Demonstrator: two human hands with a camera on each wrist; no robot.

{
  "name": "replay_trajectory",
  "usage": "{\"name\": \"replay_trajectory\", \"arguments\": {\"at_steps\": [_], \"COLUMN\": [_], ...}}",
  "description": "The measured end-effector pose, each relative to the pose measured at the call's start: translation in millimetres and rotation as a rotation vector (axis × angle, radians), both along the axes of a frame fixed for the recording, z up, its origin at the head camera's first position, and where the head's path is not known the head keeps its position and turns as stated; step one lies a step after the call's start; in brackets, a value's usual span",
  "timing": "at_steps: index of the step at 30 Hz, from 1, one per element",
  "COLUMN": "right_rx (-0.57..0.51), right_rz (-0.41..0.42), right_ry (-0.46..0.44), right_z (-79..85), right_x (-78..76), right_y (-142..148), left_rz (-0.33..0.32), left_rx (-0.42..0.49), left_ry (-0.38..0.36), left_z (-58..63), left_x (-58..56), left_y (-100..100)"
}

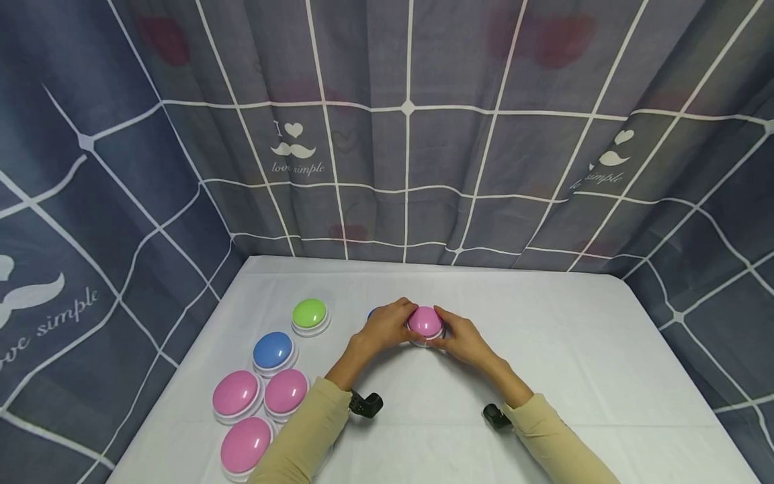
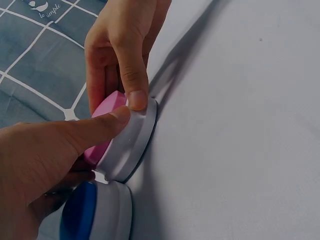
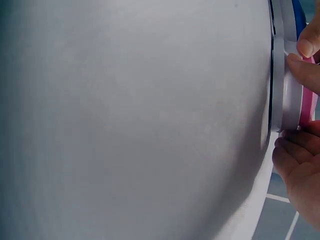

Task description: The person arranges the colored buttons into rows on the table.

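A round pink push button (image 1: 426, 320) with a white base is held between both hands over the white tabletop. My left hand (image 1: 389, 325) grips its left side, and my right hand (image 1: 463, 340) grips its right side. In the left wrist view both thumbs press the near side of the white base (image 2: 131, 137), their tips close together. A blue push button (image 2: 79, 212) stands right beside the pink one, its base touching or almost touching; the left hand hides most of it in the head view. The right wrist view shows the right fingers (image 3: 300, 150) around the pink button's side.
On the table's left stand a green button (image 1: 309, 313), a blue button (image 1: 273, 350) and three pink buttons (image 1: 236, 393), close together. A white edge shows by the left sleeve (image 1: 308, 430), mostly hidden. Grey checked curtains (image 1: 375, 148) enclose the white table (image 1: 574, 349) at the back and sides.
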State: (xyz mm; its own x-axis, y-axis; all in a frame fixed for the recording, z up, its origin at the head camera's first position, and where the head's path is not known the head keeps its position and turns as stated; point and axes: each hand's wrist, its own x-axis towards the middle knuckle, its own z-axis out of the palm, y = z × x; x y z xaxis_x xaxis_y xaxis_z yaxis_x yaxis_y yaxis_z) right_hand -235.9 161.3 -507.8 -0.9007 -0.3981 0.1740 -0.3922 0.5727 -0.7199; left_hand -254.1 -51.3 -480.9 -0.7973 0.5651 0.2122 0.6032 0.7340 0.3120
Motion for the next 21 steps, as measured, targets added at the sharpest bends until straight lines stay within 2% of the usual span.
{"name": "replay_trajectory", "arguments": {"at_steps": [7, 13, 17, 21], "right_rx": [0.042, -0.002, -0.027, -0.028], "right_rz": [-0.005, -0.006, 0.059, 0.175], "right_ry": [0.09, 0.131, 0.116, 0.083], "right_z": [6.8, 22.0, 30.2, 34.7], "right_x": [1.4, 9.2, 22.4, 51.2], "right_y": [-11, -32, -53, -76], "left_rz": [0.028, 0.098, 0.145, 0.225], "left_rx": [0.018, 0.069, 0.083, 0.06], "left_ry": [0.038, 0.017, 0.01, 0.002], "left_z": [1.8, 18.3, 34.7, 49.2], "left_x": [6.9, 25.1, 49.4, 92.7], "left_y": [-10, -32, -51, -72]}}
